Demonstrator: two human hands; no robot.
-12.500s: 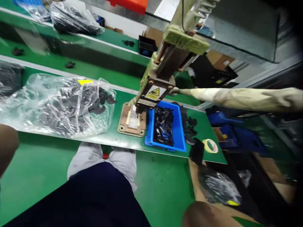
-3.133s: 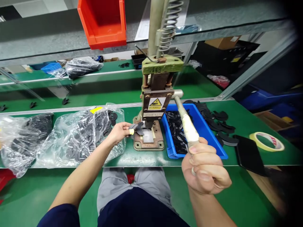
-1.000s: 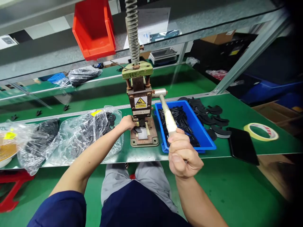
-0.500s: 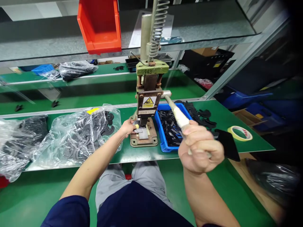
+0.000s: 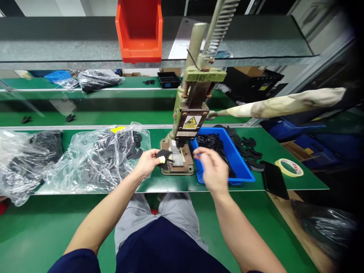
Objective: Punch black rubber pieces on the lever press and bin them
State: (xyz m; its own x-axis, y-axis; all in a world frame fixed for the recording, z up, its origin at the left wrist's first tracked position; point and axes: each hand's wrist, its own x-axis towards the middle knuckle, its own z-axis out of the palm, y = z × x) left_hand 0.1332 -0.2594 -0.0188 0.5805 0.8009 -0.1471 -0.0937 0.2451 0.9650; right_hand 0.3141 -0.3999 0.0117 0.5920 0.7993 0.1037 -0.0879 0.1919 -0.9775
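Note:
A hand press [image 5: 191, 113] with a yellow warning label stands on a brown base plate [image 5: 177, 170] at the bench's middle. Its long cloth-wrapped lever [image 5: 281, 104] is up and points to the right, with no hand on it. My left hand [image 5: 149, 163] pinches a black curved flat part [image 5: 165, 154] just left of the base plate. My right hand [image 5: 212, 170] hovers with fingers loosely spread and nothing in them, between the press base and the blue bin [image 5: 239, 163] of black pieces.
A clear bag of black parts [image 5: 96, 159] lies left of the press, another bag [image 5: 25, 159] further left. Loose black parts [image 5: 250, 148], a black flat object [image 5: 274, 182] and a tape roll [image 5: 288, 167] lie right of the bin. A red bin [image 5: 139, 30] sits on the shelf above.
My right hand has let go of the lever, which has swung up to the right, and moved to the press base. My left hand has drawn the black part back from under the press.

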